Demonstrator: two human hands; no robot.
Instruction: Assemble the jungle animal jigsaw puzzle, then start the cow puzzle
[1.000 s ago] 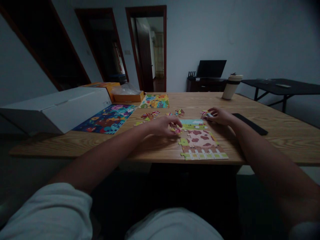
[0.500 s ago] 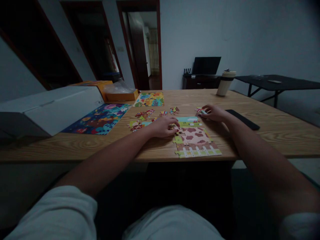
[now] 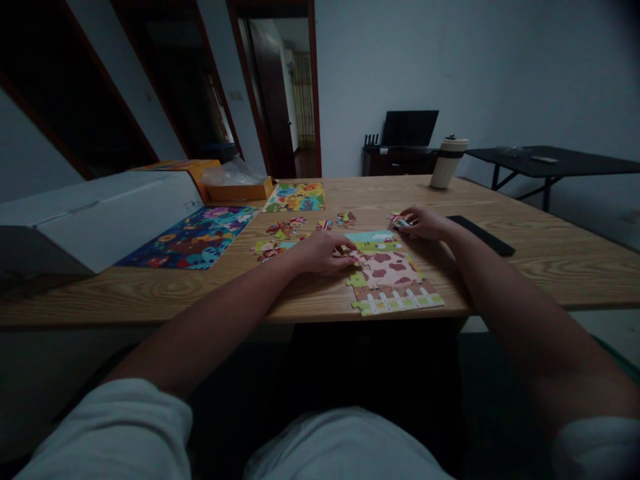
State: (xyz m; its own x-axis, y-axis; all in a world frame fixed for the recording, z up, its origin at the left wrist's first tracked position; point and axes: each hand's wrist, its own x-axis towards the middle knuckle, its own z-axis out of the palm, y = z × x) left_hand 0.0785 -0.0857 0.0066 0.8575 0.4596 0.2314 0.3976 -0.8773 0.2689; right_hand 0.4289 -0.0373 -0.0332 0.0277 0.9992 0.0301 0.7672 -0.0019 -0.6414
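Observation:
A partly joined puzzle [image 3: 393,270] with brown cow patches and a white fence lies near the table's front edge. My left hand [image 3: 327,253] is at its upper left edge, fingers curled and pinching a small puzzle piece [image 3: 354,256] against that edge. Behind the puzzle's upper right corner, my right hand [image 3: 420,223] has its fingers closed round a puzzle piece [image 3: 401,225], and another piece [image 3: 393,217] lies just beyond its fingertips. Loose pieces [image 3: 286,228] are scattered to the left, some partly behind my left hand.
On the left stand a long white box [image 3: 100,213] and an orange box [image 3: 237,192] with clear plastic. A blue picture sheet [image 3: 193,240] and a yellow one [image 3: 296,197] lie near them. At right are a black flat object [image 3: 481,235] and a cream cup [image 3: 449,163].
The view has shifted slightly. My left hand has moved a little to the right against the puzzle's edge. My right hand stays in nearly the same place, its fingers slightly shifted.

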